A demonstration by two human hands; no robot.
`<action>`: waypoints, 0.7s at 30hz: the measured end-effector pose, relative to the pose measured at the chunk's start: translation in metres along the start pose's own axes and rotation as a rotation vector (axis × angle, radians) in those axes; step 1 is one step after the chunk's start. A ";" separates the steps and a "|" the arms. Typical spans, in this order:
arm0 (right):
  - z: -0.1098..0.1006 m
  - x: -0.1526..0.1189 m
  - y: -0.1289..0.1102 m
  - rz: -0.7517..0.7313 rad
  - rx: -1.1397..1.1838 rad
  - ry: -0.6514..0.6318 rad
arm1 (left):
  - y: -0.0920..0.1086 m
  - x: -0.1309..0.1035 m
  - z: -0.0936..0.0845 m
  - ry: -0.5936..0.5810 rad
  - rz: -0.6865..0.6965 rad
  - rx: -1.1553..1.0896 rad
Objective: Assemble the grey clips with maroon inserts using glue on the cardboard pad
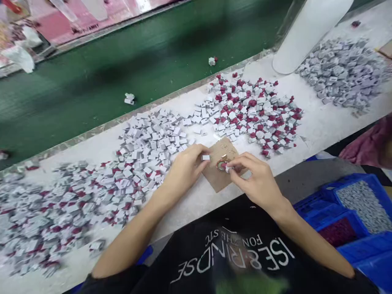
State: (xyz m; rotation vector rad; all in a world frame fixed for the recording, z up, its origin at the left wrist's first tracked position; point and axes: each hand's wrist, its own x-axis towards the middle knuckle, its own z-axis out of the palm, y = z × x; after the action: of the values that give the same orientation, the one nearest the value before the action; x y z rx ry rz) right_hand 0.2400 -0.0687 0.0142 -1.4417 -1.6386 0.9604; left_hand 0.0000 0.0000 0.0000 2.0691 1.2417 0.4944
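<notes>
Between the thumb and fingers of my left hand (186, 165) is a small white plastic block (206, 157). My right hand (255, 175) pinches a small white and dark red plastic piece (228, 168) over a round, copper-coloured ring fixture (221, 165). Whether the piece touches the ring, I cannot tell. The fixture sits on a brown board (217, 183) lying at an angle on the white table. Beyond my left hand lies a pile of plain white blocks (153, 132). Past the board is a heap of white and dark red pieces (254, 110).
Grey-white parts (346, 75) are heaped at the far right beside a white cylinder (303, 41). More mixed pieces (61, 212) cover the table's left. A green conveyor belt (171, 53) runs behind, carrying a few pieces. Blue bins (339, 190) with parts stand at lower right.
</notes>
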 end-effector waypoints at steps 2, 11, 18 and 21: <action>-0.001 -0.001 -0.002 0.006 -0.008 0.007 | 0.002 -0.006 0.004 0.012 -0.031 0.033; -0.002 -0.002 -0.004 0.021 -0.008 0.004 | 0.010 -0.012 0.008 -0.015 -0.157 0.404; -0.007 0.008 -0.003 0.113 0.239 0.051 | 0.007 -0.003 -0.009 -0.031 -0.179 0.102; -0.008 0.021 0.004 0.172 0.498 0.156 | 0.015 0.010 -0.018 0.035 -0.207 -0.277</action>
State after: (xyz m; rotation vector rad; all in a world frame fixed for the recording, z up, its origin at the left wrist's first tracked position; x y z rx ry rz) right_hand 0.2471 -0.0468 0.0158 -1.2824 -1.0742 1.2167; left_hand 0.0034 0.0101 0.0236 1.6883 1.3102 0.5724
